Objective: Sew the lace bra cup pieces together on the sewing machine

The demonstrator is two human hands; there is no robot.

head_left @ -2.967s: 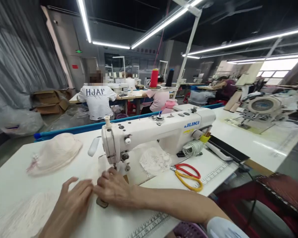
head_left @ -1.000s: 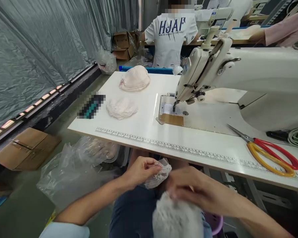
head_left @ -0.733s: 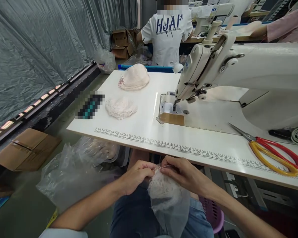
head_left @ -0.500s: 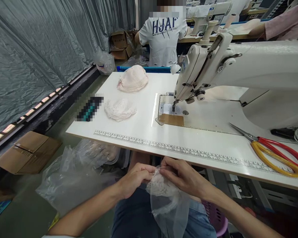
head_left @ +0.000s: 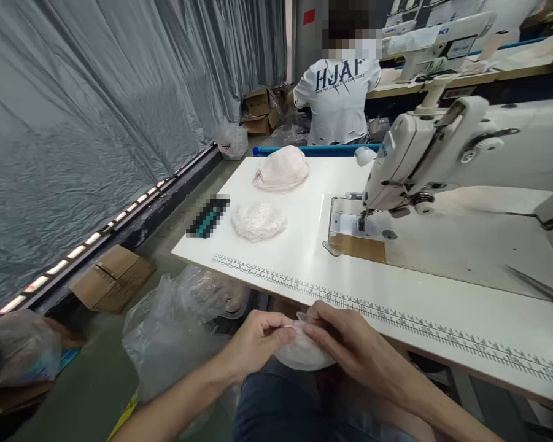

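Note:
Just in front of the table edge, over my lap, my left hand (head_left: 263, 341) pinches a white cup-shaped fabric piece (head_left: 304, 353) between thumb and fingers. My right hand (head_left: 350, 337) grips the same piece from the other side, its thumb close to the left thumb. The fabric bulges smooth and rounded below the fingers; its upper edge is partly hidden by them. On the white table (head_left: 299, 245) lie a white lace piece (head_left: 258, 222) and, behind it, a pale pink cup-shaped fabric pile (head_left: 283, 169).
A sewing machine (head_left: 423, 153) stands at right, its needle over the metal plate. Scissors (head_left: 538, 285) lie at the right edge, partly cut off. A ruler scale (head_left: 350, 304) runs along the table front. Plastic bags (head_left: 166, 331) and a cardboard box (head_left: 113, 279) are below left. A person (head_left: 338, 92) sits beyond.
The sheer lace-edged cloth that hung from my fingers now shows as a smooth, rounded piece. Both hands still hold it. My view has turned, so the table and machine appear farther right and lower.

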